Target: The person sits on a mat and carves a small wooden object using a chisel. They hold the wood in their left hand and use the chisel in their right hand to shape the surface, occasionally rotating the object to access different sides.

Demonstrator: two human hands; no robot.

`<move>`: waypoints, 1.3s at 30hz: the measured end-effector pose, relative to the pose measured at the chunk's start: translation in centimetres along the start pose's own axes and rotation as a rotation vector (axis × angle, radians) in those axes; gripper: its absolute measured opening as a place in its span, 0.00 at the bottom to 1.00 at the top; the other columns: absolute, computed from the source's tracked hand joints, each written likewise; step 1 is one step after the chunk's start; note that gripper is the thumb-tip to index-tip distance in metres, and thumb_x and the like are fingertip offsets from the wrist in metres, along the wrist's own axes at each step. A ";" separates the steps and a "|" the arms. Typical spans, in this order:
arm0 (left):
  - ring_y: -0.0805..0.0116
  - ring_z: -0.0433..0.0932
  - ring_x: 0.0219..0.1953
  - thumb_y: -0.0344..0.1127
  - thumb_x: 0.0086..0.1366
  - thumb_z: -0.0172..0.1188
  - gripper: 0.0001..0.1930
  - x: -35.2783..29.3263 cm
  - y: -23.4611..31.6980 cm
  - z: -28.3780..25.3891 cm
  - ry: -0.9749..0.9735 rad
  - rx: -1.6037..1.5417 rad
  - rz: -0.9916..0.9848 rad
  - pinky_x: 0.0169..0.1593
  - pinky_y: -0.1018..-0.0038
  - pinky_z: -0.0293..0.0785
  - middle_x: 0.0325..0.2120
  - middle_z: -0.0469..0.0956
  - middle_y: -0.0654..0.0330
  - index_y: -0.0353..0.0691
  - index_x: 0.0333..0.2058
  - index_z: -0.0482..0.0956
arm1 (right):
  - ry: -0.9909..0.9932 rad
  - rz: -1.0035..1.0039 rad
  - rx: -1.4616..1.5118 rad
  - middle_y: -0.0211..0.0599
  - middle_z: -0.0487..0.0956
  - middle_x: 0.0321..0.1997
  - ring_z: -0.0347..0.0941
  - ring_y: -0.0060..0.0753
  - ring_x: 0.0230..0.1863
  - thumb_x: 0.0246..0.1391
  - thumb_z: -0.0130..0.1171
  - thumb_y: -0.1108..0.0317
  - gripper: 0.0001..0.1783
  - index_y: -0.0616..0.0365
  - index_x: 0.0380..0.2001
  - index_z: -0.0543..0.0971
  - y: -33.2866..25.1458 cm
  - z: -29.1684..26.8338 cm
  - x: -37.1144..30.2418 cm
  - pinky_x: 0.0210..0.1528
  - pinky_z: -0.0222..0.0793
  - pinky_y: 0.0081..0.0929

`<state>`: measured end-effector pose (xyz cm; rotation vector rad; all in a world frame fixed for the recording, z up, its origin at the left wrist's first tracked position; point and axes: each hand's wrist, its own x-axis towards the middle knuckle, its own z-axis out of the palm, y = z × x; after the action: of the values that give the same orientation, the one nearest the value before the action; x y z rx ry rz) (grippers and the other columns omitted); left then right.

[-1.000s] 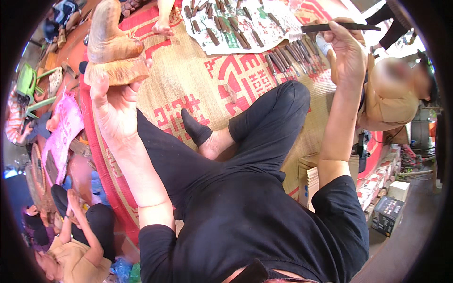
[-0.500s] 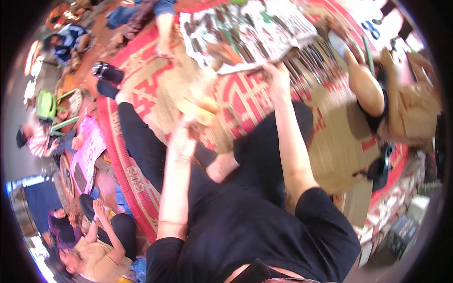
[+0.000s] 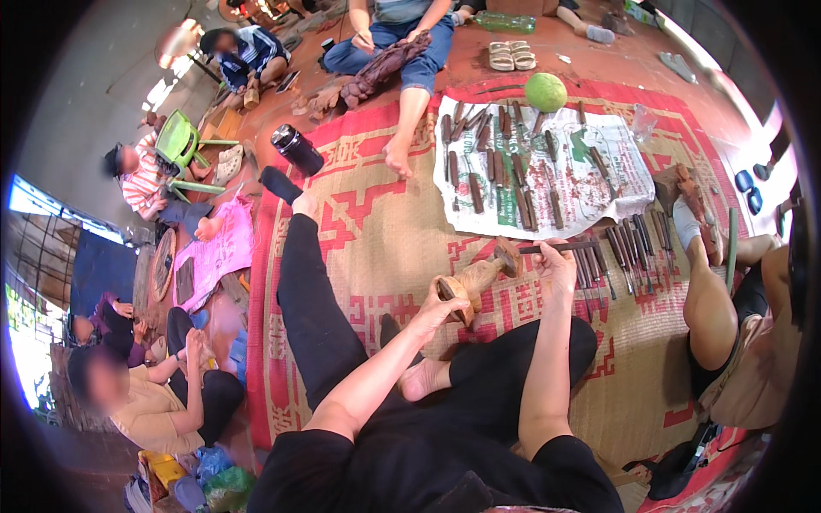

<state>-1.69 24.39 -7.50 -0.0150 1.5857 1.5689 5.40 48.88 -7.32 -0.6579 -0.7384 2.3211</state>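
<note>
My left hand is closed round the near end of a carved light-brown wooden piece, which has a wide rounded base and a narrower knobbed far end. In my right hand is a slim dark-handled carving tool, lying roughly level, its left end close to the wood's far end. Whether tool and wood touch is hard to tell. Just right of that hand, a row of carving tools lies on the patterned mat. More dark-handled tools rest on a white printed sheet beyond.
A green round fruit sits at the sheet's far edge. A black flask lies near my outstretched left foot. One person sits opposite with dark carved wood; another person's leg is close on my right. More people sit along the left.
The whole view has swung, with the mat and sheet now lower and further right. The wooden piece, blurred before, is now sharp and nearer my right hand.
</note>
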 end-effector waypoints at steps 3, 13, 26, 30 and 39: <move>0.58 0.69 0.53 0.32 0.50 0.66 0.52 2.3 -1.8 -0.8 0.029 0.234 0.075 0.46 0.63 0.76 0.54 0.60 0.48 0.44 0.64 0.35 | 0.013 0.004 0.061 0.41 0.79 0.29 0.73 0.24 0.20 0.49 0.58 0.80 0.08 0.59 0.33 0.72 -0.2 -0.4 0.3 0.20 0.69 0.16; 0.54 0.73 0.48 0.25 0.53 0.59 0.50 3.3 -2.0 -4.6 -0.119 0.077 -0.027 0.46 0.59 0.76 0.54 0.63 0.51 0.56 0.66 0.33 | 0.072 0.080 0.131 0.36 0.79 0.27 0.74 0.25 0.20 0.47 0.61 0.75 0.10 0.58 0.33 0.73 -0.5 0.9 0.1 0.22 0.71 0.23; 0.54 0.67 0.55 0.38 0.43 0.75 0.62 5.4 2.3 -5.0 -0.174 0.777 -0.239 0.49 0.61 0.72 0.60 0.56 0.45 0.49 0.66 0.33 | 0.071 0.110 0.020 0.34 0.79 0.28 0.73 0.19 0.21 0.47 0.61 0.74 0.09 0.57 0.33 0.72 0.2 -1.0 -1.1 0.20 0.66 0.15; 0.56 0.62 0.59 0.44 0.38 0.77 0.63 6.6 1.5 -6.5 -0.182 0.889 -0.161 0.57 0.67 0.65 0.60 0.56 0.46 0.40 0.65 0.38 | 0.082 0.146 -0.031 0.34 0.79 0.28 0.72 0.19 0.21 0.47 0.60 0.74 0.09 0.58 0.32 0.72 1.1 -1.2 -1.1 0.20 0.65 0.16; 0.57 0.64 0.57 0.42 0.35 0.78 0.59 5.9 3.0 -4.9 -0.178 0.967 0.109 0.57 0.65 0.64 0.56 0.63 0.47 0.40 0.63 0.47 | 0.090 0.207 -0.159 0.36 0.79 0.26 0.73 0.20 0.19 0.48 0.60 0.74 0.08 0.59 0.32 0.72 1.6 -1.6 -1.1 0.17 0.65 0.19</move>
<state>-9.69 24.23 -9.35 0.7200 2.0579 0.7126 6.47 47.62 -9.27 -0.9432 -0.8542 2.4159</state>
